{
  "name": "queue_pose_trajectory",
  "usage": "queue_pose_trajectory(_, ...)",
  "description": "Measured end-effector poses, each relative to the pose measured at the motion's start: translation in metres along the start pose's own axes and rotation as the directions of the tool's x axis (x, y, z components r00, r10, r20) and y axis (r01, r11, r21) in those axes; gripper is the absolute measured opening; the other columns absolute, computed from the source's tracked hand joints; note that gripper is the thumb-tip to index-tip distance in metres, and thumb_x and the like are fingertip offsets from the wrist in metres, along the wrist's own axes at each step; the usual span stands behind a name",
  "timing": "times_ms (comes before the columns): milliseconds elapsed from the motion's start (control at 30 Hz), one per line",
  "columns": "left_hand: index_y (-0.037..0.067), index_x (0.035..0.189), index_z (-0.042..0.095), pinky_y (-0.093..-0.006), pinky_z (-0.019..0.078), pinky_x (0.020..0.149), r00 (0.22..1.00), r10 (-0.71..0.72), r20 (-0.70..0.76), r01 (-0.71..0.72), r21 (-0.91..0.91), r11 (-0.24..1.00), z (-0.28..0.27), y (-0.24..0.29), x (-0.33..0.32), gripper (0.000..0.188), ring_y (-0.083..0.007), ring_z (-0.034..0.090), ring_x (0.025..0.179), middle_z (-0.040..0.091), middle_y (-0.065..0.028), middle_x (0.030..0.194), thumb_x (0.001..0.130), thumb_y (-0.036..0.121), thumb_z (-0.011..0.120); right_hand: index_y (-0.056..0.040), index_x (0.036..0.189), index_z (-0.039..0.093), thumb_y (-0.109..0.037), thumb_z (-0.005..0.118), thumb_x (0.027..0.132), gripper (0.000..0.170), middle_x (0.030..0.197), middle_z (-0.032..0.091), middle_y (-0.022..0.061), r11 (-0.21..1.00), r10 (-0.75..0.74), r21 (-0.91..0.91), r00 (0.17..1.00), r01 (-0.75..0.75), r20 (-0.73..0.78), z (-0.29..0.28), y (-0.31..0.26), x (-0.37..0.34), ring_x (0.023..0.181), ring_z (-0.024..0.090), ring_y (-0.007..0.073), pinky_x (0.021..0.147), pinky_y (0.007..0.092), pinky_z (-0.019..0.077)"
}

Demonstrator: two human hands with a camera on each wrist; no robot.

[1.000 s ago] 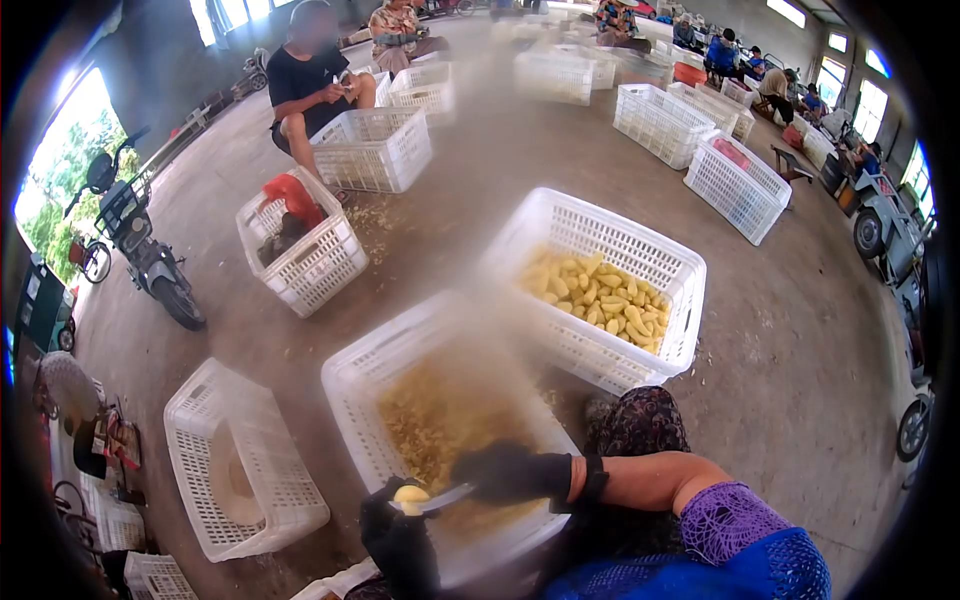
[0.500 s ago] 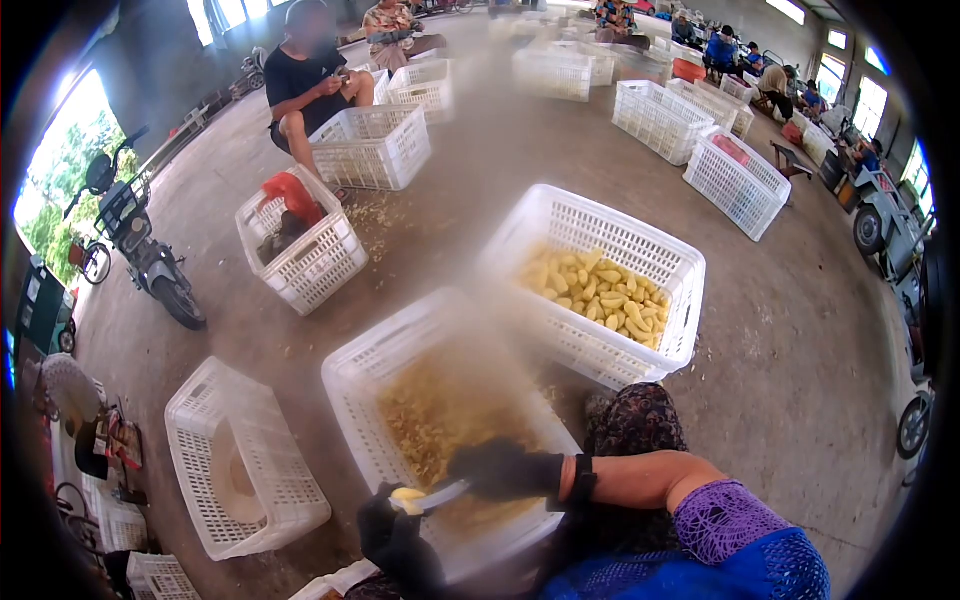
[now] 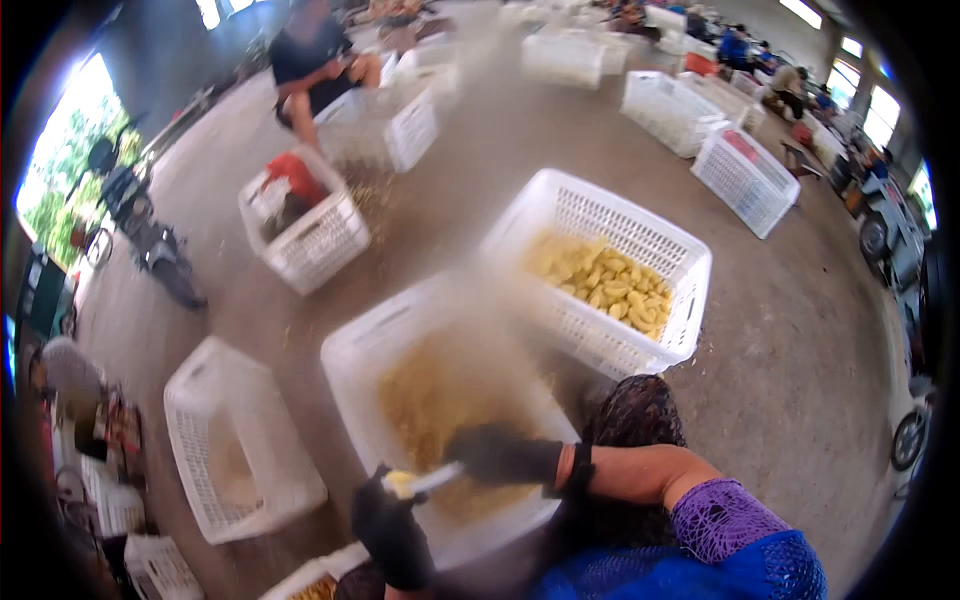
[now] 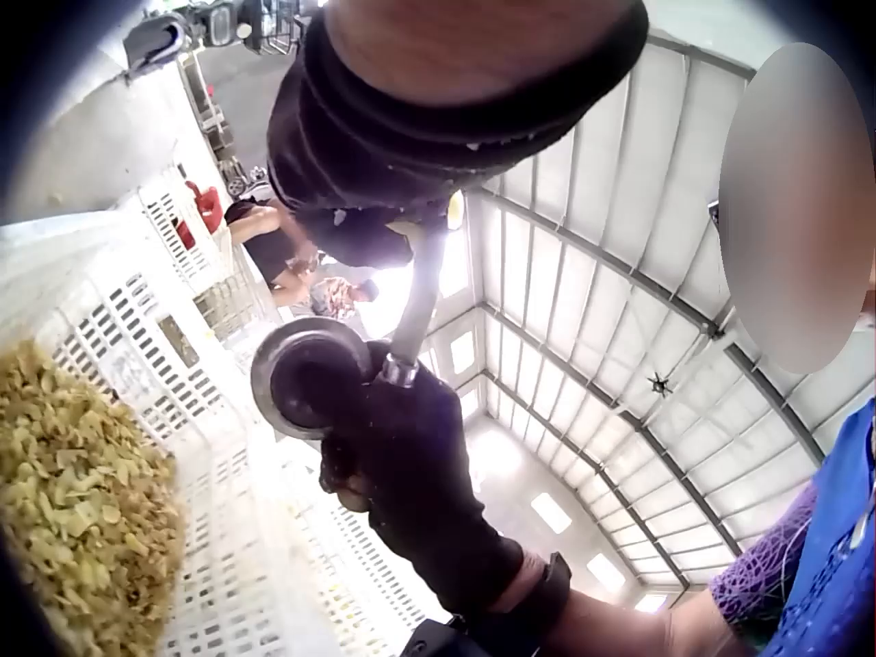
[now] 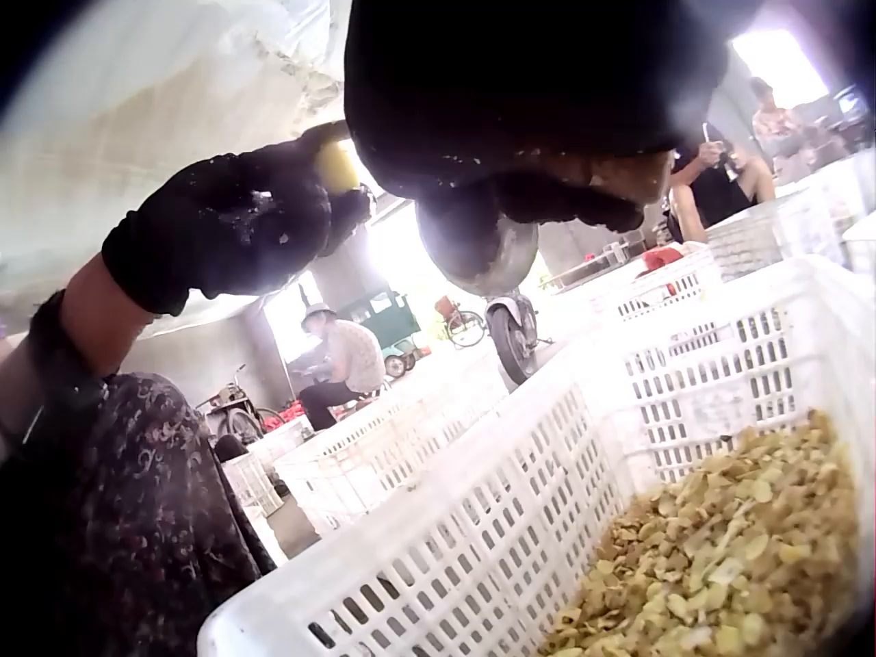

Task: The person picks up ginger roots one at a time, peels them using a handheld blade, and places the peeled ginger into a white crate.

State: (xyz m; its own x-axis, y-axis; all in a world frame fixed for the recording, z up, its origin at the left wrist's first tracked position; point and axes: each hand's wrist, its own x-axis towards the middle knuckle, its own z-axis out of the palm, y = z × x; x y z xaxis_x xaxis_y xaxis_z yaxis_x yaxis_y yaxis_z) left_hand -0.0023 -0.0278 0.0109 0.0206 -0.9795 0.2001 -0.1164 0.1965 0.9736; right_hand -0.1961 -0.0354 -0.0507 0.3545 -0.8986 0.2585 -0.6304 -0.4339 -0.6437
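My left hand (image 3: 393,535), in a black glove, holds a peeled yellow piece (image 3: 400,484), seen also beside that hand's fingers in the right wrist view. My right hand (image 3: 500,455), gloved in black too, grips a knife (image 3: 438,476). Its blade (image 4: 422,294) reaches up to the left hand, right at the yellow piece. A round metal cup-like part (image 4: 312,377) sits at the right hand, beside the knife's handle. Both hands are over a white plastic crate (image 3: 345,375) that holds pale yellow peelings (image 5: 726,561).
Just beyond stands a white crate (image 3: 690,320) with whole yellow pieces (image 3: 625,292). Another crate (image 3: 290,490) is at the left, and one with a red item (image 3: 293,178) lies farther off. A scooter (image 3: 150,235) and seated people with more crates are around the hall.
The head view has tipped slightly, so the crates sit higher in it. Both hands stay together, with the left hand and the yellow piece shifted a little left.
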Motion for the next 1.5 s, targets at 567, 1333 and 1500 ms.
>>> queue_pose_trajectory(567, 0.000, 0.124, 0.050, -0.0216, 0.0474, 0.071, 0.971, -0.057, 0.231, 0.023, 0.149, 0.989, -0.018, 0.010, 0.016, 0.036, -0.0089, 0.054, 0.079, 0.056, -0.0062, 0.109, 0.089, 0.005, 0.052, -0.0067, 0.081, 0.059, -0.006, 0.076, 0.073, 0.019, 0.075, 0.061, 0.0087, 0.966, -0.020, 0.248, 0.981, 0.068, -0.191, -0.001, 0.002, 0.007, 0.064, 0.063, 0.0237, 0.055, 0.0326, 0.0482)
queue_pose_trajectory(1333, 0.004, 0.104, 0.063, -0.0324, 0.0494, 0.077, 0.994, -0.096, 0.058, 0.084, 0.183, 0.980, -0.013, 0.009, 0.012, 0.035, -0.0248, 0.061, 0.087, 0.063, -0.0116, 0.099, 0.074, 0.019, 0.074, -0.0075, 0.084, 0.059, -0.004, 0.069, 0.073, 0.015, 0.073, 0.058, 0.0109, 0.983, 0.025, -0.175, 0.985, -0.055, -0.171, -0.027, 0.002, 0.022, 0.062, 0.059, 0.0311, 0.053, 0.0383, 0.0451)
queue_pose_trajectory(1500, 0.000, 0.125, 0.051, -0.0269, 0.0433, 0.090, 0.976, -0.132, 0.175, 0.112, 0.119, 0.987, -0.017, 0.011, 0.012, 0.036, -0.0135, 0.053, 0.104, 0.056, -0.0078, 0.120, 0.093, 0.015, 0.054, -0.0063, 0.082, 0.060, -0.003, 0.074, 0.072, 0.018, 0.072, 0.059, 0.0102, 0.997, 0.017, 0.081, 0.990, -0.005, -0.141, -0.024, -0.006, 0.019, 0.063, 0.062, 0.0264, 0.055, 0.0326, 0.0452)
